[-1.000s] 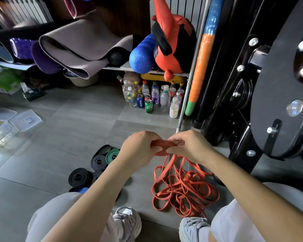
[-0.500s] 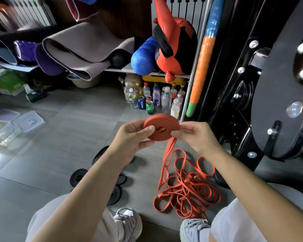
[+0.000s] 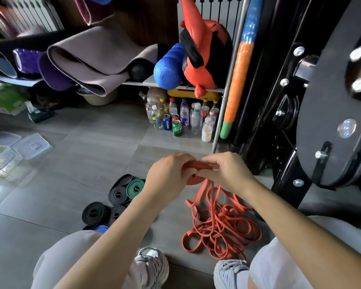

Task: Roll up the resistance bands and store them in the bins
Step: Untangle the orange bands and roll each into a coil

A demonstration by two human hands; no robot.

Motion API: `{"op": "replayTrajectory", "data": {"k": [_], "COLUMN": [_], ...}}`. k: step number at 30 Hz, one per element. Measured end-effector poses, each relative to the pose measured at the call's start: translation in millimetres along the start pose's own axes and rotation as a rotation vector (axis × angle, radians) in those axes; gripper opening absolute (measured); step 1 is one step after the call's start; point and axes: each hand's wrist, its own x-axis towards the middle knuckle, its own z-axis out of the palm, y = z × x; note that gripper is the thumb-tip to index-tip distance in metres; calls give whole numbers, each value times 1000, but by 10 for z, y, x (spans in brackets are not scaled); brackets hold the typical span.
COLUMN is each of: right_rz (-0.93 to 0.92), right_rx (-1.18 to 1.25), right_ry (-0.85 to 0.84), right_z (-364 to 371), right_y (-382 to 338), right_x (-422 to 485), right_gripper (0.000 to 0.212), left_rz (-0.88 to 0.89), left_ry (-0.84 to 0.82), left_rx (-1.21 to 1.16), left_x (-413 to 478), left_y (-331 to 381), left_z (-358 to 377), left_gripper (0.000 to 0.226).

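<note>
A partly rolled red resistance band coil (image 3: 196, 166) is held in mid-air between both hands. My left hand (image 3: 168, 176) grips its left side and my right hand (image 3: 221, 171) pinches its right edge. The band's loose tail drops from the coil to a tangled red pile (image 3: 219, 224) on the floor between my shoes. Rolled black bands (image 3: 95, 212) and a rolled green band (image 3: 135, 187) lie on the floor to the left, partly hidden by my left forearm. Clear plastic bins (image 3: 4, 157) sit at the far left.
Bottles and cans (image 3: 179, 119) stand by a shelf with yoga mats (image 3: 92, 59) and a blue foam roller (image 3: 168, 69). A black gym machine (image 3: 321, 113) fills the right side. A clear lid (image 3: 31, 146) lies beside the bins.
The red coil, held up face-on half a second ago, has come down and tilted flat between my hands, which have closed in around it. The view has shifted slightly.
</note>
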Motion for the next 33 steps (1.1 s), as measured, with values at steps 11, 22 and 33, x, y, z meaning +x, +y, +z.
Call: {"op": "replayTrajectory", "data": {"k": [11,22,33], "right_rz": [42,-31,55], "right_rx": [350,624,385], "right_ry": [-39,139,96], "right_z": [-41,-140,-76], "right_y": [42,-63,-8], "right_x": [54,99,60], "right_gripper": [29,31,26], "left_rz": [-108,-388,-284], "left_ry": [-66,74,185], "left_rx": [-81,-1138,-464], "left_x": [103,61,68], "left_y": [-50,-11,-30], "left_z": [-91,-216,-122], "left_gripper": [18,14,45]}}
